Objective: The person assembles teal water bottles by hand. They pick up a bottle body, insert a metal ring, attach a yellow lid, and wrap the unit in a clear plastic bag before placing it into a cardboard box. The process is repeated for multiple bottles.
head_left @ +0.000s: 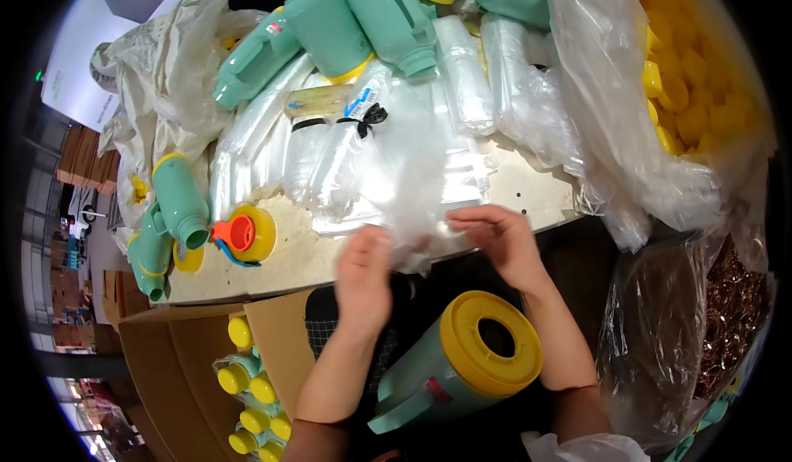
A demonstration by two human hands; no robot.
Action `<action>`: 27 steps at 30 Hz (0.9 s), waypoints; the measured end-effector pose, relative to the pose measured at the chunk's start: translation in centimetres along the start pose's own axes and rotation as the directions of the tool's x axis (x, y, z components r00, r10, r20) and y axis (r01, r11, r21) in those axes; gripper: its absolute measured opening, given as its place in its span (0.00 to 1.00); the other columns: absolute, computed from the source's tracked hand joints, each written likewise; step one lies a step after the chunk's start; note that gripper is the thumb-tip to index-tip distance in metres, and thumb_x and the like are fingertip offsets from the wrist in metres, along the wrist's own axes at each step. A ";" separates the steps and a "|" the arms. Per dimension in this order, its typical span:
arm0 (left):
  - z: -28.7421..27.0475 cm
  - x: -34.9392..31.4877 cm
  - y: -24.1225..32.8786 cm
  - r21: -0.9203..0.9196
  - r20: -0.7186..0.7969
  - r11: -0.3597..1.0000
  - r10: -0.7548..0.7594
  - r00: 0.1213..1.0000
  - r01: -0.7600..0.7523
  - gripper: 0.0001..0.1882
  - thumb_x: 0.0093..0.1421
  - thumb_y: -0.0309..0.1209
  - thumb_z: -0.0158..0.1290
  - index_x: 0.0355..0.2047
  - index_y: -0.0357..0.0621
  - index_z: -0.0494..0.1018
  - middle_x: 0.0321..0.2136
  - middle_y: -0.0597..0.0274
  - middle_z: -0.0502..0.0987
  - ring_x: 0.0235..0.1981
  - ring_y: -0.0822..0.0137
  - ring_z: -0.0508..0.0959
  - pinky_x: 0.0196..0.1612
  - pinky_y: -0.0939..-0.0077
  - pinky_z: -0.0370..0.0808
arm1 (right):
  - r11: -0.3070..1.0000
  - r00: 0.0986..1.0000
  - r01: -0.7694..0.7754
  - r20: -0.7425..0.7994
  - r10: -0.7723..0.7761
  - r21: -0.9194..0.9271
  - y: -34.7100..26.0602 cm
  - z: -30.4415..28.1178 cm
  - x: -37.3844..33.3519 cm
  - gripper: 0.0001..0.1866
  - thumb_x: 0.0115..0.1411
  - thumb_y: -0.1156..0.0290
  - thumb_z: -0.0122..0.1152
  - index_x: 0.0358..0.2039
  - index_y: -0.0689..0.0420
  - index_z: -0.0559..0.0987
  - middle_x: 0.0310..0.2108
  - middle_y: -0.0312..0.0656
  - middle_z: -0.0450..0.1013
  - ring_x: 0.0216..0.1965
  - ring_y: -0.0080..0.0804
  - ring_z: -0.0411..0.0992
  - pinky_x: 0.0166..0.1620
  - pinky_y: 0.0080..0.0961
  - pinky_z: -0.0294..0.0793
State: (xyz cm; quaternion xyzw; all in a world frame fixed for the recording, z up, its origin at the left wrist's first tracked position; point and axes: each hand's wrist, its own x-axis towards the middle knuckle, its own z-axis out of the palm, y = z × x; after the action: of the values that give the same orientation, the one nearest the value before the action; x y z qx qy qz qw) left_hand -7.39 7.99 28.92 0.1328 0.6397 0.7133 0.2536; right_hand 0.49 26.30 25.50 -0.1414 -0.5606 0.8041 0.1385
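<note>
A thin clear plastic bag [410, 173], smeared by motion, hangs between my two hands over the table's front edge. My left hand [365, 276] is blurred, its fingers curled in at the bag's left side. On the other side my right hand [502, 243] points inward, fingertips pinched at the bag's edge. Below them, a green jug-like flask body [417, 371] with a handle leans between my forearms. Its yellow ring-shaped base [458, 338] faces up, with a dark round hole in the middle.
Stacks of clear bags [466, 74] lie on the table [536, 186] among green flask bodies [322, 29]. A red-and-yellow round part [239, 233] sits near its left edge. A sack of yellow parts [701, 91] stands right. Below left, a cardboard box [186, 363] holds yellow-capped flasks [262, 389].
</note>
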 end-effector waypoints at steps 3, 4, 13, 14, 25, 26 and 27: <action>0.7 -2.3 -0.5 0.257 0.092 0.956 0.122 0.988 -0.142 0.07 0.70 0.27 0.45 0.36 0.37 0.70 0.26 0.66 0.74 0.28 0.75 0.73 0.35 0.80 0.71 | 0.964 0.972 -0.036 0.216 0.096 -0.265 -2.3 2.3 -2.0 0.03 0.59 0.78 0.62 0.33 0.65 0.80 0.32 0.38 0.79 0.34 0.22 0.75 0.41 0.22 0.75; 0.7 -2.5 -0.7 0.313 0.025 0.922 0.233 0.972 -0.229 0.08 0.70 0.25 0.42 0.38 0.37 0.71 0.27 0.63 0.75 0.27 0.77 0.73 0.32 0.81 0.70 | 0.940 0.993 0.097 0.102 -0.067 -0.328 -2.0 1.7 -2.2 0.02 0.59 0.79 0.61 0.31 0.64 0.80 0.32 0.38 0.79 0.34 0.22 0.75 0.40 0.21 0.75; -2.2 -0.3 -0.3 0.273 0.045 0.951 0.137 0.990 -0.144 0.04 0.61 0.22 0.51 0.37 0.41 0.69 0.26 0.71 0.70 0.25 0.79 0.68 0.30 0.84 0.66 | 0.897 0.766 0.232 -0.639 0.070 0.376 1.3 -3.2 -6.1 0.03 0.66 0.74 0.50 0.35 0.59 0.70 0.29 0.35 0.69 0.28 0.22 0.67 0.35 0.16 0.69; -2.3 -0.3 1.0 0.084 0.057 0.996 -0.046 0.997 0.041 0.07 0.61 0.21 0.49 0.40 0.40 0.70 0.30 0.70 0.71 0.30 0.78 0.69 0.34 0.83 0.67 | 0.953 0.752 0.249 -0.655 -0.076 0.175 1.9 -2.3 -7.8 0.03 0.67 0.74 0.49 0.36 0.59 0.69 0.29 0.34 0.68 0.27 0.23 0.66 0.35 0.16 0.68; -9.9 -26.1 -2.4 0.813 -0.163 0.581 0.288 0.944 -0.037 0.36 0.47 0.27 0.63 0.57 0.36 0.64 0.38 0.46 0.73 0.35 0.43 0.76 0.36 0.58 0.75 | 0.788 0.828 0.025 0.454 0.329 -0.616 8.3 7.8 -22.2 0.24 0.55 0.69 0.69 0.48 0.61 0.68 0.46 0.54 0.71 0.46 0.45 0.73 0.46 0.40 0.75; -10.7 -27.3 -4.6 0.856 -0.196 0.512 0.455 0.869 -0.075 0.31 0.47 0.24 0.60 0.54 0.39 0.67 0.37 0.47 0.72 0.33 0.42 0.76 0.33 0.57 0.74 | 0.748 0.673 -0.079 0.518 0.528 -0.660 8.1 8.9 -21.8 0.28 0.53 0.69 0.72 0.49 0.61 0.68 0.47 0.55 0.72 0.48 0.46 0.74 0.47 0.42 0.76; -11.3 -28.7 -4.6 0.877 -0.236 0.480 0.495 0.837 -0.037 0.27 0.46 0.24 0.60 0.50 0.41 0.69 0.36 0.47 0.72 0.33 0.43 0.75 0.32 0.57 0.73 | 0.798 0.686 -0.005 0.579 0.441 -0.603 8.4 9.9 -21.3 0.33 0.50 0.66 0.77 0.51 0.61 0.67 0.49 0.54 0.74 0.51 0.46 0.75 0.52 0.41 0.77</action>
State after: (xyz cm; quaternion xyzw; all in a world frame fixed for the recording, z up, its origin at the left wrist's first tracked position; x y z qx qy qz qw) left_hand 11.75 -16.56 26.60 0.1666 0.9130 0.3523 -0.1204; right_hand 15.77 6.89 22.41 0.0663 -0.7558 0.6081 -0.2338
